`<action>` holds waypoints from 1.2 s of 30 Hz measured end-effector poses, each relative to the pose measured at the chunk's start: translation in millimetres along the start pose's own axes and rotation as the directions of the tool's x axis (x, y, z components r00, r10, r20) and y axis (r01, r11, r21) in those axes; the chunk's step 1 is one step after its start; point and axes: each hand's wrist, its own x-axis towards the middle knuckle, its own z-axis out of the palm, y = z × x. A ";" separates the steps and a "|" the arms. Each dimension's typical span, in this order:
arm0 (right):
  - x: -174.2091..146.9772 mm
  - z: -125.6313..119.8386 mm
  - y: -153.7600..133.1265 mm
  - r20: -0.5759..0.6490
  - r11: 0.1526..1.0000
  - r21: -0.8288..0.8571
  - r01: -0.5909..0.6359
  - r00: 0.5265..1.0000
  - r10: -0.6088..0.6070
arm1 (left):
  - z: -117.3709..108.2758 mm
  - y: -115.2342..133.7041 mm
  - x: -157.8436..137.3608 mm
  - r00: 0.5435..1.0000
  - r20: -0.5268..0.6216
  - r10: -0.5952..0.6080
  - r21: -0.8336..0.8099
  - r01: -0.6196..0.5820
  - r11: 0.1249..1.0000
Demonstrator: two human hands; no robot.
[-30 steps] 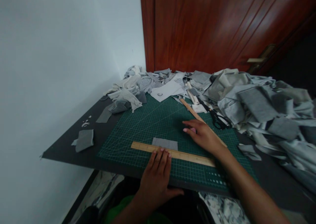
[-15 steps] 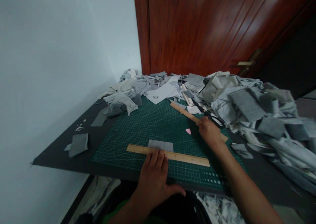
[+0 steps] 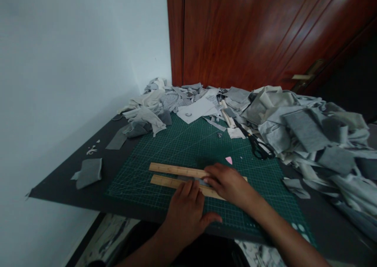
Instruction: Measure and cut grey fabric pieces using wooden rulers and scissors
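Two wooden rulers lie nearly parallel near the front of the green cutting mat. My left hand rests its outstretched fingers on the nearer ruler, its thumb spread to the right. My right hand has its fingers closed on the farther ruler. A small grey fabric piece shows in the narrow gap between the rulers, mostly covered by them and my hands. Beyond my right hand lies a pink piece of tailor's chalk.
Black-handled scissors lie at the mat's right edge. A big heap of grey and white cloth covers the right side, and more scraps lie at the back left. A folded grey cloth piece is on the table's left.
My right hand has brought the second ruler from the mat's right side down and left, beside the nearer ruler and partly over the fabric. My left hand stays on its ruler.
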 end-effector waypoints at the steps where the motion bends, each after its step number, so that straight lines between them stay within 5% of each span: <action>1: -0.7 -2.6 -1.2 0.005 0.999 -0.039 0.017 1.000 -0.017 | -0.4 -0.5 0.5 1.000 0.004 0.000 -0.006 0.000 1.000; 5: -0.4 -10.0 -3.2 0.009 0.987 -0.110 0.115 0.993 -0.115 | -1.5 -1.6 3.4 1.000 0.022 -0.016 -0.030 0.016 0.999; 21: 4.9 -5.8 13.3 -0.042 0.986 0.131 0.099 0.995 -0.095 | -1.1 -4.1 1.9 0.998 -0.065 0.009 -0.084 -0.015 0.996; 27: 6.7 -22.0 63.8 -0.324 0.975 -0.091 -0.204 0.932 0.165 | 3.0 -4.4 -0.1 0.999 -0.042 0.010 -0.085 -0.014 0.996; 29: 3.1 -30.0 81.0 -0.297 0.957 -0.114 -0.266 0.929 0.222 | 1.5 -3.5 1.3 0.999 -0.031 0.018 -0.073 -0.020 0.997; 36: -2.2 -41.0 97.4 -0.162 0.984 0.022 -0.178 0.971 0.179 | 1.6 -3.4 2.1 0.999 -0.018 0.030 -0.070 -0.031 0.997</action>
